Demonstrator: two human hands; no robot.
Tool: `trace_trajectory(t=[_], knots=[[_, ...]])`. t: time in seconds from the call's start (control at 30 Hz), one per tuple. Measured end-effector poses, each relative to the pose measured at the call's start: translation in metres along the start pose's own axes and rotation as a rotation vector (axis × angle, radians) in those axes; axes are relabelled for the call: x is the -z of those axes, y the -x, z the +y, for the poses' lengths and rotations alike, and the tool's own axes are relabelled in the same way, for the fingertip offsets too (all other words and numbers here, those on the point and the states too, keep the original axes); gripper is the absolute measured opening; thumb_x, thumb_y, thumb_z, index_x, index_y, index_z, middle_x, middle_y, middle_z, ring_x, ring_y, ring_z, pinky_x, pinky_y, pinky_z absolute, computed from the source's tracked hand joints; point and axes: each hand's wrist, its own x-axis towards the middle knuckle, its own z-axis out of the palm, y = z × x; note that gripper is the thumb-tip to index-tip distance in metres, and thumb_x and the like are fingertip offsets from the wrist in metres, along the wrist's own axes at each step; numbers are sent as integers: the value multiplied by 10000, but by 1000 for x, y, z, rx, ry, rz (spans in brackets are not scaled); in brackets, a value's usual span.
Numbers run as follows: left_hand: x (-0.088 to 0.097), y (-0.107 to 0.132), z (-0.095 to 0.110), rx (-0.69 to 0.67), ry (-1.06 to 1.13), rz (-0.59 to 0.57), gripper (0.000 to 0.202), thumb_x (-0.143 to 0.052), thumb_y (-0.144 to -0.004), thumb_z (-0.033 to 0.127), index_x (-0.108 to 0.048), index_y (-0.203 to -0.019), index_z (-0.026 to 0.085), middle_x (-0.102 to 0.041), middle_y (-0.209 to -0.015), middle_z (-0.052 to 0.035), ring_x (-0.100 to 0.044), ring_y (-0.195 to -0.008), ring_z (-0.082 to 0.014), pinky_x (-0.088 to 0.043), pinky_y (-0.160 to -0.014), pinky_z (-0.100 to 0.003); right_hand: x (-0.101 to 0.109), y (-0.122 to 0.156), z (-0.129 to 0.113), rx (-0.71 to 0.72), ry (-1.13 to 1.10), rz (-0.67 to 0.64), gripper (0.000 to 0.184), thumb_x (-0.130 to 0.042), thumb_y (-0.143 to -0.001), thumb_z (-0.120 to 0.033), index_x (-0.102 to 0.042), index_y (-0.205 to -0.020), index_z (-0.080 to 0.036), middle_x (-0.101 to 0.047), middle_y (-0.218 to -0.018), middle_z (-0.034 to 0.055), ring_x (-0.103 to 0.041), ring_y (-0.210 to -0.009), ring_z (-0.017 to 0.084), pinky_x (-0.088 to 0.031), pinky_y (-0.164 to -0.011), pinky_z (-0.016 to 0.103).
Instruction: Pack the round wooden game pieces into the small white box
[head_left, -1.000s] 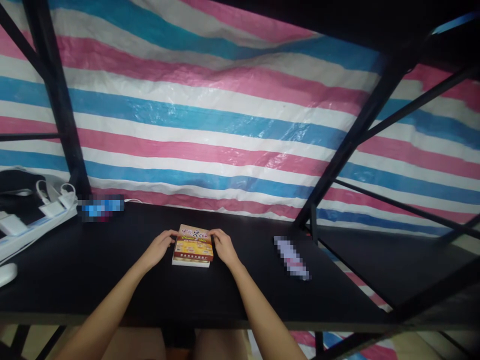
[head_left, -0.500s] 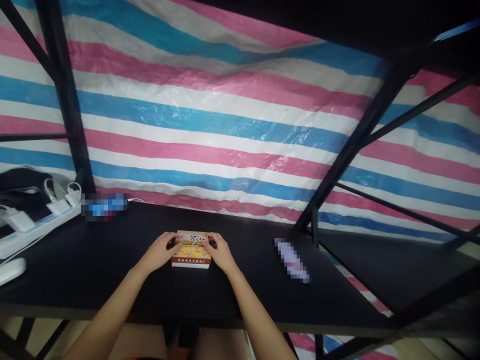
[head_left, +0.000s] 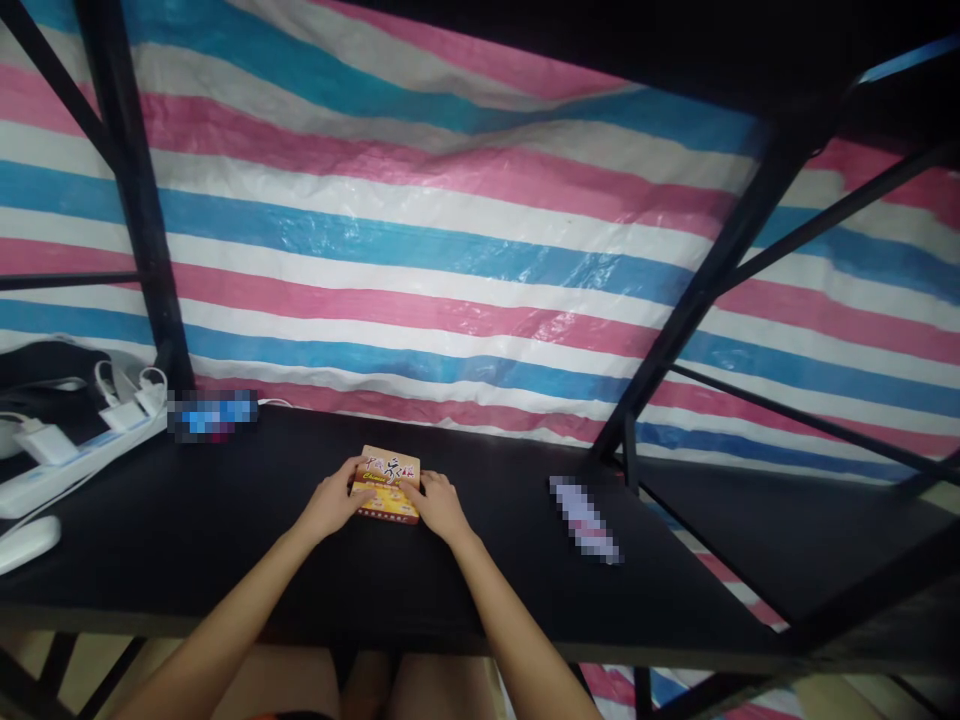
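I cannot make out the blurred patch (head_left: 212, 415) on the left of the table, or the second blurred patch (head_left: 585, 520) on the right. Fingers hide the low edge of the small box (head_left: 388, 478), so I cannot tell if it sits flat. The left hand (head_left: 335, 503) curls round its left side and the right hand (head_left: 437, 505) round its right, both gripping. The box is mid black table (head_left: 225, 560). A white power strip (head_left: 67, 458) lies far left. A striped sheet (head_left: 450, 250) hangs behind.
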Motion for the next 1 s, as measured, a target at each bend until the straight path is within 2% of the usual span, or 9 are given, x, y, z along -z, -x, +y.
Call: trace_trajectory(t=[0.17,0.27,0.37,0.47,0.57,0.63,0.73,0.87,1.0], knots=[[-4,-4,-1,206,631,71,1052,-843,-522,192,-262,-1398,192,-614,-1176,-148,-679,-885,-244,-559,-734,-361,-4,-3,0,33,-248,-10,427,-580,-804,-412,-532,-1162,-184,-664,-1053,96,-629,-961,231,-470,-846,356],[-3,-3,2,180,733,-47,854,-849,-503,221,-459,-1255,119,-683,-1063,-136,-666,-940,-279,-536,-824,-409,-7,-4,-1,45,-383,-43,459,-568,-811,-396,-448,-1208,-199,-696,-953,59,-670,-859,208,-525,-739,337],[-1,-4,4,17,637,-121,545,-789,-580,262,-577,-1062,122,-709,-1022,-103,-652,-982,-287,-509,-882,-432,-3,-2,-1,130,-494,-28,413,-612,-773,-368,-489,-1131,-201,-685,-988,61,-660,-906,215,-523,-780,351],[4,-4,3,-190,336,-16,349,-694,-691,271,-594,-1011,174,-706,-1047,-75,-636,-1017,-276,-486,-914,-461,5,4,-2,236,-513,18,266,-647,-740,-299,-570,-978,-208,-670,-979,54,-633,-953,236,-491,-851,383],[10,0,1,-530,42,103,93,-566,-809,215,-627,-876,192,-691,-1090,-100,-563,-1141,-265,-378,-1028,-506,12,12,-5,461,-358,127,141,-589,-776,-204,-597,-916,-219,-629,-1057,72,-558,-1090,248,-424,-941,418],[14,2,0,-730,-40,160,132,-496,-859,180,-627,-844,186,-682,-1106,-123,-525,-1191,-248,-331,-1066,-519,14,17,-7,608,-225,202,161,-530,-812,-155,-599,-937,-228,-608,-1113,86,-507,-1161,244,-395,-968,438],[15,3,0,-866,-56,231,162,-459,-895,195,-620,-876,181,-677,-1111,-126,-513,-1206,-238,-341,-1063,-531,14,21,-9,670,-104,239,198,-498,-840,-138,-599,-973,-243,-611,-1125,86,-488,-1187,238,-393,-966,457],[14,3,0,-814,-23,235,175,-460,-902,254,-620,-887,185,-681,-1095,-122,-523,-1194,-247,-344,-1059,-535,14,21,-8,665,-108,228,190,-504,-844,-162,-604,-983,-243,-616,-1134,83,-488,-1192,242,-394,-969,461],[12,6,3,-525,30,193,230,-541,-850,334,-611,-1024,199,-667,-1134,-111,-563,-1140,-267,-410,-1008,-473,14,16,-6,450,-276,242,254,-564,-821,-246,-571,-1076,-240,-621,-1147,84,-541,-1119,250,-401,-968,443]])
